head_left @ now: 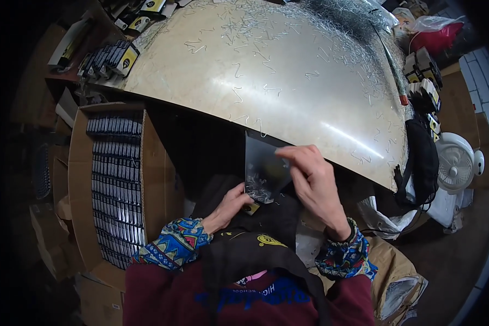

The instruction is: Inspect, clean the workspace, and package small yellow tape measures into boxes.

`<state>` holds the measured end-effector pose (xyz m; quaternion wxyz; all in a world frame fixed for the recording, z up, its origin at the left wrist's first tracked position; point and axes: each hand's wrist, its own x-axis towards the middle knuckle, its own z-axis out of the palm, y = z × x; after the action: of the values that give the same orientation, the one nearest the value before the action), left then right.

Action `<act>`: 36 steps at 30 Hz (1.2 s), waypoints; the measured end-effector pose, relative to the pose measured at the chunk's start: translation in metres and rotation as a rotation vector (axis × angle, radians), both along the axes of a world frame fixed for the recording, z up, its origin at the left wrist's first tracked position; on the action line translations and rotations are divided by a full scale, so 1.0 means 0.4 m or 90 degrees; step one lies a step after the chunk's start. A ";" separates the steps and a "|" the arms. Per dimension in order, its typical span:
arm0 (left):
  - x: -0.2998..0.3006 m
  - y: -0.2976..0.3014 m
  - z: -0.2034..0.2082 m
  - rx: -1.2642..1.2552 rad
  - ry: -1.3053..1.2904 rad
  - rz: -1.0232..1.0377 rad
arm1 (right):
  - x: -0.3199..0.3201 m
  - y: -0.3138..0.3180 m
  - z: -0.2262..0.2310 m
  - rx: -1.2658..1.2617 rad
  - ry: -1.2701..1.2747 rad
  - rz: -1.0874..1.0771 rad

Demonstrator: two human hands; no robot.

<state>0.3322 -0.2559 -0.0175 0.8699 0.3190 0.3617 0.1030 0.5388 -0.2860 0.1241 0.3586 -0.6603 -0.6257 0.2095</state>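
Observation:
In front of my lap hangs a see-through plastic bag (263, 157) with several small bent wire hooks (259, 191) gathered at its bottom. My left hand (229, 208) is closed on the bag's lower left edge, thumb on top. A yellow-and-black bit of card (250, 208) shows just below those fingers. At the bag's upper right edge is my right hand (316, 187), its thumb and fingers bent together; what they grip, if anything, is hidden. Ahead, loose wire hooks (264, 88) lie scattered on the pale metal tabletop (201, 81), some at its near edge.
On the left stands an open cardboard box (81, 157) packed with rows of dark flat packs (117, 187). A heap of wire hooks (348, 24) fills the table's far side. Small yellow-and-black packs (126, 58) stand at the far left. A white fan (454, 165) is at the right.

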 end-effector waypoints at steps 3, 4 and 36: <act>0.006 -0.024 0.007 0.245 0.060 -0.075 | -0.026 -0.009 -0.070 0.010 -0.091 0.040; 0.016 -0.032 0.022 0.351 0.139 -0.087 | -0.049 -0.010 -0.095 0.028 -0.132 0.027; 0.047 0.082 0.173 0.765 0.180 0.119 | -0.028 0.009 -0.016 -0.127 0.229 0.015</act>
<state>0.3510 -0.2230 0.0518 0.4694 0.7301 0.3790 0.3210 0.5277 -0.2823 0.1179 0.3950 -0.6371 -0.5351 0.3895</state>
